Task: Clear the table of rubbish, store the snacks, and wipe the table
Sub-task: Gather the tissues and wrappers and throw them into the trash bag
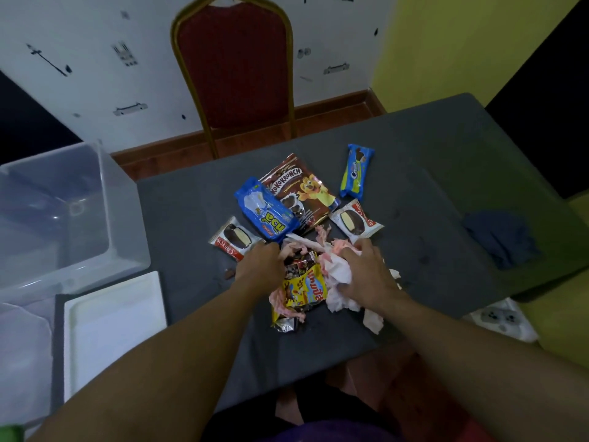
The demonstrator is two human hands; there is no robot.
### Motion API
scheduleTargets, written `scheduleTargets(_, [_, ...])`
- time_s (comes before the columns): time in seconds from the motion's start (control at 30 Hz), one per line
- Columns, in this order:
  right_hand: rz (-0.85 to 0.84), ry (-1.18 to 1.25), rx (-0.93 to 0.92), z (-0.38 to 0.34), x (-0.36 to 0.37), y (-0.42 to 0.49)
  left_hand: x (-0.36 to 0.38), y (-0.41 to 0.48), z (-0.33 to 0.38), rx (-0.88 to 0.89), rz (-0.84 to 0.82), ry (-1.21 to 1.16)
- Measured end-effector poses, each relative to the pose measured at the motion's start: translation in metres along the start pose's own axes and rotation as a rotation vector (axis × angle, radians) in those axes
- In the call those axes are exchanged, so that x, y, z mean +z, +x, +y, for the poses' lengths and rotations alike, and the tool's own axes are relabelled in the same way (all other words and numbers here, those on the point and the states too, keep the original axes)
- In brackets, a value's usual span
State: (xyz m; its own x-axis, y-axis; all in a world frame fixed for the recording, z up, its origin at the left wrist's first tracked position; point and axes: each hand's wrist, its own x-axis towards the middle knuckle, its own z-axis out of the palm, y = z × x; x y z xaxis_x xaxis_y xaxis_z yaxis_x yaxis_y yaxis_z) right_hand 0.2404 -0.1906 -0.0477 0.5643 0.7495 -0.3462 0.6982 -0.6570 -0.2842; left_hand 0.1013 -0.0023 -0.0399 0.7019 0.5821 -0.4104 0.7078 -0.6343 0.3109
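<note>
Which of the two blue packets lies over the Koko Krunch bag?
The wider blue packet, nearer the left hand, covers the left edge of the Koko Krunch bag; the slim blue packet lies apart to its right.

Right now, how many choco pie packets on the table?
2 choco pie packets: one by the left hand, left of the blue pack; one just beyond the right hand. The rubbish pile may hide more.

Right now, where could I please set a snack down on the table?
Bare grey table runs between its left edge and the left chocolate pie; more lies between the blue biscuit pack and the dark cloth. Crowded: the centre, where the left hand grips wrappers and the right hand tissue.
</note>
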Motion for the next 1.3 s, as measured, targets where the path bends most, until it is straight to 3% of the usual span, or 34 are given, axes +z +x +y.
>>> scheduleTargets(0.27, [0.011, 0.134, -0.059, 0.000, -0.019, 0.010, 0.003, 0.000, -0.009, -0.013, -0.100, -0.094])
scheduleTargets(0.63, [0.169, 0.265, -0.109, -0.012, -0.034, 0.035, -0.004, -0.003, -0.006, -0.031, -0.122, -0.153])
scheduleTargets(1.0, [-0.002, 0.144, -0.130, -0.039, -0.018, 0.069, -0.014, -0.025, -0.040, -0.075, -0.092, -0.260])
scheduleTargets(1.3, [-0.013, 0.137, -0.103, -0.050, -0.016, 0.073, -0.020, -0.032, -0.055, -0.129, -0.037, -0.374])
